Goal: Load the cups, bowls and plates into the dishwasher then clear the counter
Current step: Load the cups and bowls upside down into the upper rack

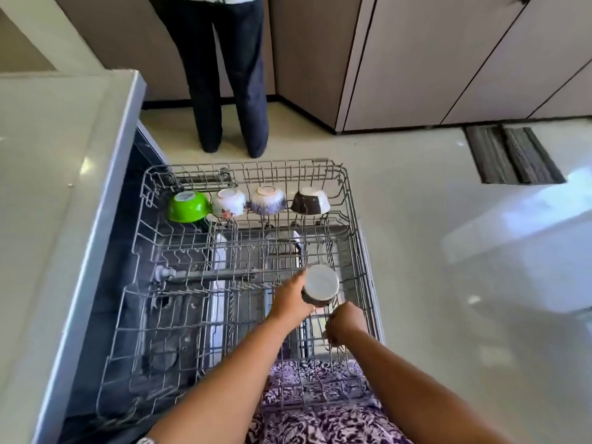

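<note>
Left hand [290, 304] grips an upturned cup [321, 281] by its dark side, white base facing up, over the right part of the pulled-out dishwasher rack [288, 174], close to its right edge. Whether the cup rests on the wires or is held just above them is hard to tell; its rim and any handle are hidden behind the hand. Right hand [346, 322] sits just beside it at the rack's right edge with fingers curled. A small pale shape shows under the knuckles, but it cannot be made out whether the fingers hold a wire, something else, or nothing.

Along the rack's far edge four bowls stand upside down in a row: a green bowl [189, 206] at the far left corner, then a flowered bowl [228, 203], a purple bowl [268, 200] and a dark and white bowl [310, 201] near the far right corner.

A pale counter [48, 187] runs along the left. Beyond the rack stands another person, cut off above the dark trousers [230, 75]. A striped mat [512, 155] lies on the floor.
</note>
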